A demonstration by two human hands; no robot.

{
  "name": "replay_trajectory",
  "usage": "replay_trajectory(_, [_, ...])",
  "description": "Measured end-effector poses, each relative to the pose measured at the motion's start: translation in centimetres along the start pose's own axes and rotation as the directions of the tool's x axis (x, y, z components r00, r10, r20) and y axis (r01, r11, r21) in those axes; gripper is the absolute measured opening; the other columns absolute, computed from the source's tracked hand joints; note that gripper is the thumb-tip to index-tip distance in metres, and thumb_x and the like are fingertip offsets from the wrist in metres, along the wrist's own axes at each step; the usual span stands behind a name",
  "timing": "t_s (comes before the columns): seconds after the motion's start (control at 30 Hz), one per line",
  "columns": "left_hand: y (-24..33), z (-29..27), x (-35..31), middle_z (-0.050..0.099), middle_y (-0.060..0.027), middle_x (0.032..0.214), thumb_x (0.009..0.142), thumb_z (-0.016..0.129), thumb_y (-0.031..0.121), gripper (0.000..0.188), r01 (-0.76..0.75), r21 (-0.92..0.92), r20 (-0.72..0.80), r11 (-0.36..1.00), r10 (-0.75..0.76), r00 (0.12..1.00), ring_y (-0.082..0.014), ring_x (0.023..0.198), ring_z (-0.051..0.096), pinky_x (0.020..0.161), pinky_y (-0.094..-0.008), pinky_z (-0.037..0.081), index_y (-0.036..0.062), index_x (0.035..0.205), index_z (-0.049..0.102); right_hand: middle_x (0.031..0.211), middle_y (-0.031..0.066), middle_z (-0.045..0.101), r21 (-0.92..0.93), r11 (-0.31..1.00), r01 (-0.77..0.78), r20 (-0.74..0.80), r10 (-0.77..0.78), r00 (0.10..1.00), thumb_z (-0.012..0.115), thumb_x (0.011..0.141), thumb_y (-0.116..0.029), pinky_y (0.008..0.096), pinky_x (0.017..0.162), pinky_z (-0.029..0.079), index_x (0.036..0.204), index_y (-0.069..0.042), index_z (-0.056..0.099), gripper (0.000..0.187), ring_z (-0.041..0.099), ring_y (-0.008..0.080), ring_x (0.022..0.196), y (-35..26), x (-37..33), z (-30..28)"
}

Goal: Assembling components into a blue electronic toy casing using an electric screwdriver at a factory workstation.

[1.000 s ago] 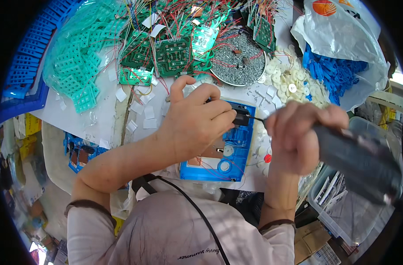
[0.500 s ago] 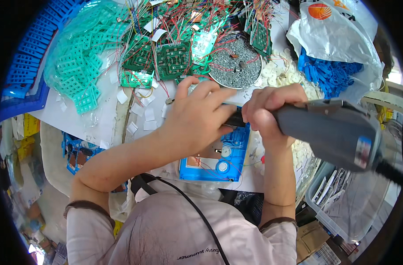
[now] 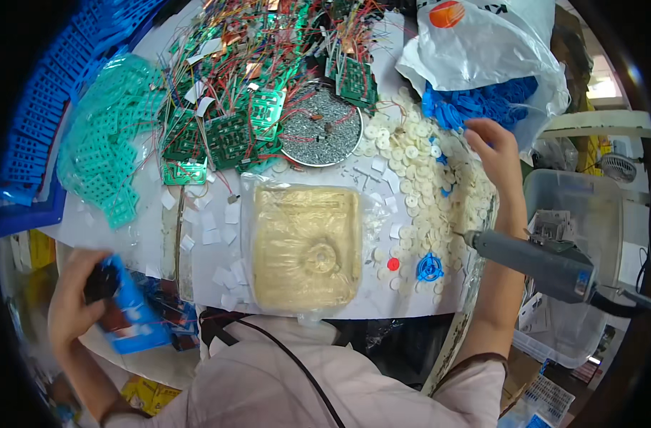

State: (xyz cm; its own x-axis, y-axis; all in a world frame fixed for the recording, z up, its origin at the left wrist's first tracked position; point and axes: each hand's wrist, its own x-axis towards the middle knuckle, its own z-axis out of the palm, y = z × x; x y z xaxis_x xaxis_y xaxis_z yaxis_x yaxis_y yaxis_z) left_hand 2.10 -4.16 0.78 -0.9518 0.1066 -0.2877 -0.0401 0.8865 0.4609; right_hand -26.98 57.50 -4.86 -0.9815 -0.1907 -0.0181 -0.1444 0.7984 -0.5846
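Note:
At the lower left, my left hand (image 3: pixel 74 299) grips a blue plastic housing (image 3: pixel 136 321), tilted beyond the table's edge; a black part shows at its top. My right hand (image 3: pixel 493 146) reaches to the rim of a heap of small blue plastic parts (image 3: pixel 475 103), fingers apart, with nothing visible in them. Below that hand, a dark grey electric screwdriver (image 3: pixel 532 264) hangs across my forearm, out of my grasp. In front of me lies a tan rectangular block (image 3: pixel 308 228), wrapped in clear plastic, with a round raised ring.
Wired green circuit boards (image 3: pixel 229 139) crowd the back, beside a round tray of screws (image 3: pixel 322 135). White discs (image 3: pixel 411 153), a blue ring-shaped part (image 3: pixel 429 267) and a red disc (image 3: pixel 392 264) lie to the right. Green pads (image 3: pixel 104 128) fill a bag at left; a clear bin (image 3: pixel 575 192) stands right.
The blue housing has left the table's middle for the lower left in my left hand, uncovering the tan block. My right hand has let go of the screwdriver and moved to the blue parts.

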Motion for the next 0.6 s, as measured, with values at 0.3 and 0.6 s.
replay_trajectory(0.3, [-9.0, 6.0, -6.2, 0.063, -0.0199, 0.119, 0.075, 0.063, 0.002, 0.052, 0.353, 0.284, 0.012, 0.892, -0.371, 0.929, -0.0400, 0.113, 0.057, 0.100, -0.0476, 0.043, 0.0026, 0.127, 0.060, 0.113, 0.0118, 0.071, -0.493, 0.859, 0.139, -0.146, -0.240, 0.960, 0.069, 0.082, -0.014, 0.0426, 0.082, 0.054, 0.121, -0.011, 0.067, 0.039, 0.068, 0.0347, 0.095, 0.9, 3.9, 2.2])
replay_trajectory(0.6, [10.5, 10.3, 4.2, 0.066, -0.0108, 0.081, 0.079, 0.072, 0.001, 0.017, -0.287, -0.354, -0.009, 0.890, 0.304, 0.953, -0.0311, 0.071, 0.065, 0.064, -0.0379, 0.051, 0.0024, 0.096, 0.069, 0.097, 0.0022, 0.070, 0.404, 0.908, -0.114, -0.067, 0.153, 0.986, 0.065, 0.090, -0.011, 0.0273, 0.068, 0.048, 0.110, 0.000, 0.071, 0.023, 0.062, 0.0119, 0.083, 1.4, -13.2, -1.4])
